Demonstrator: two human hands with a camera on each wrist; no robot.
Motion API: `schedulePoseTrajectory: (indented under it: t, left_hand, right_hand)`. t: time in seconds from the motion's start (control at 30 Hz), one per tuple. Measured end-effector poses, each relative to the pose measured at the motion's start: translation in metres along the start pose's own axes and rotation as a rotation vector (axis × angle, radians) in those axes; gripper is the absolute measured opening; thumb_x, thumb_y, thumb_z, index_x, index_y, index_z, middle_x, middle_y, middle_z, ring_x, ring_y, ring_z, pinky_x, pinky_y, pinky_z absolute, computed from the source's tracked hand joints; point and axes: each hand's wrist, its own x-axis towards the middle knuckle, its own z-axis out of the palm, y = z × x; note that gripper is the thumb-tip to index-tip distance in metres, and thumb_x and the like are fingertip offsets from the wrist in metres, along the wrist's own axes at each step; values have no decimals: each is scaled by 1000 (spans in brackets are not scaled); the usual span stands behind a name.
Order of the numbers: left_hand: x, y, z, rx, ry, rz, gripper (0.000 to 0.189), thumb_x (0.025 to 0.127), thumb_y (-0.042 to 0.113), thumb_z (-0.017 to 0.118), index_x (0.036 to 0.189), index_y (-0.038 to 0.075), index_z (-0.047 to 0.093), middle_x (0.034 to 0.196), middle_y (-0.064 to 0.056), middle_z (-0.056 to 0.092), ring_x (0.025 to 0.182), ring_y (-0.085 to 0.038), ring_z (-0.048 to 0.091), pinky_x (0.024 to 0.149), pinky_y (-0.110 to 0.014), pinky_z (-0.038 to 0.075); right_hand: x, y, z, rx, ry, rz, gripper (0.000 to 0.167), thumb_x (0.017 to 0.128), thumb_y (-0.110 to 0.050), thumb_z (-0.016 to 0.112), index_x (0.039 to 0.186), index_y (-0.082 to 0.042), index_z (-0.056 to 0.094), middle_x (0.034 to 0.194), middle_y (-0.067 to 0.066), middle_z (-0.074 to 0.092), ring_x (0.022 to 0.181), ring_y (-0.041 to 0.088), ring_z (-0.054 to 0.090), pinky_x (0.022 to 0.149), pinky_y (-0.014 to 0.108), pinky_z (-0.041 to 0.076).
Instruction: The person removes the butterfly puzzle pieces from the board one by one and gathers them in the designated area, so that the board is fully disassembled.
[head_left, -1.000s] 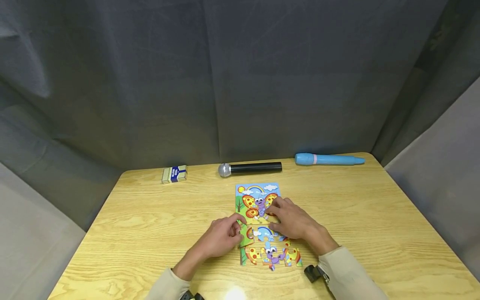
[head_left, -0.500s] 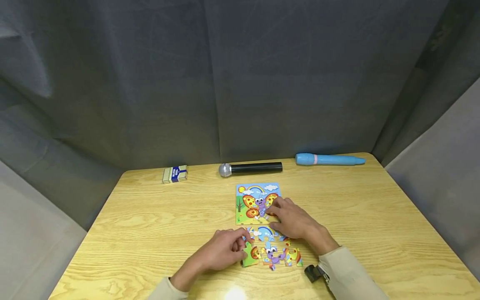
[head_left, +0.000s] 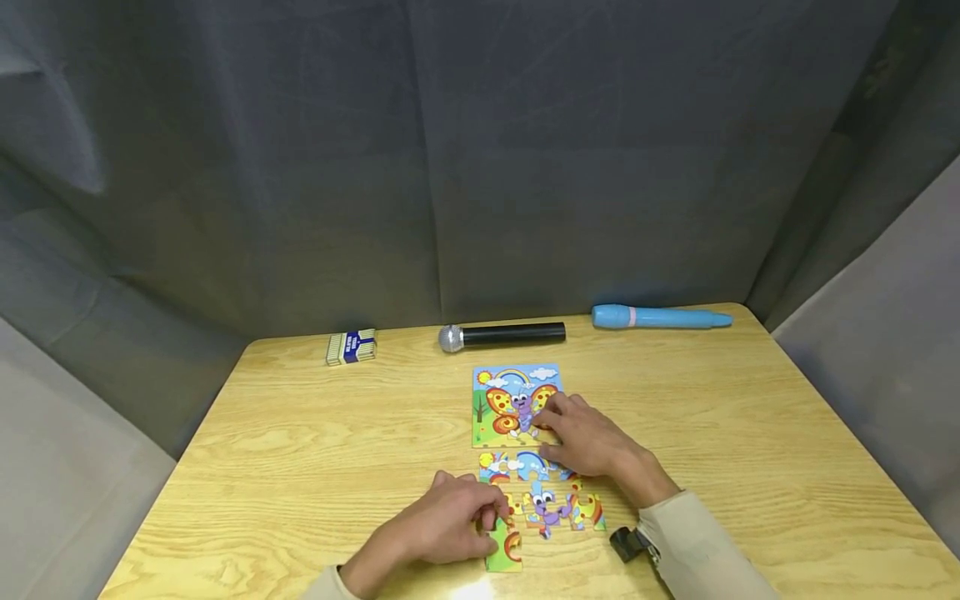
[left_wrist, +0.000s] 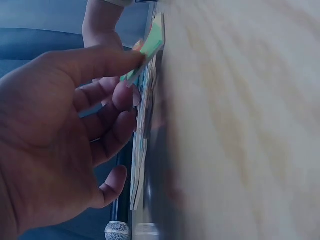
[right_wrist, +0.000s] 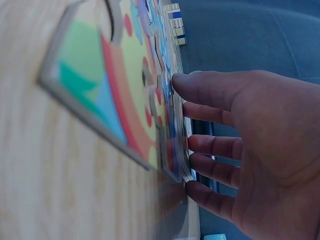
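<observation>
Between thumb and forefinger my left hand (head_left: pixel 456 518) pinches a green puzzle piece (head_left: pixel 502 557) with a red and orange curl. In the left wrist view that puzzle piece (left_wrist: pixel 155 40) is tilted off the wood. Just above it, loose and joined puzzle pieces (head_left: pixel 546 507) show a purple butterfly's face and parts of yellow wings. A row of sky and rainbow pieces (head_left: pixel 529 462) lies behind them. My right hand (head_left: pixel 592 437) rests with its fingertips on the butterfly picture board (head_left: pixel 489 408) and its thumb by the rainbow pieces, partly covering both.
Along the back of the wooden table (head_left: pixel 315 442) lie a black microphone (head_left: pixel 510 335), a blue microphone-shaped item (head_left: pixel 663 317) and a small pack of sticks (head_left: pixel 351 347) with a blue band. A dark curtain (head_left: pixel 435 167) hangs behind.
My left hand has moved the green piece toward the front edge, from beside the rainbow row to below the face pieces. The right hand has stayed in place.
</observation>
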Motion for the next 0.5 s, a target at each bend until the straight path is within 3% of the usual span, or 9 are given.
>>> schedulePoseTrajectory:
  t: [0.3, 0.5]
  left_hand:
    - [-1, 6, 1, 98, 7, -7, 23, 71, 28, 76, 90, 32, 64, 73, 21, 54, 74, 5, 43, 76, -25, 23]
    - [-2, 5, 0, 93, -11, -48, 24, 72, 32, 76, 91, 33, 63, 76, 20, 53, 74, 3, 42, 76, -26, 23]
  right_hand:
    - [0, 0, -1, -8, -5, 7, 36, 90, -32, 68, 123, -18, 64, 116, 0, 54, 103, 19, 48, 89, 42, 42]
    - [0, 1, -1, -4, -4, 9, 36, 89, -31, 68, 122, -18, 64, 117, 1, 54, 104, 20, 48, 90, 43, 42]
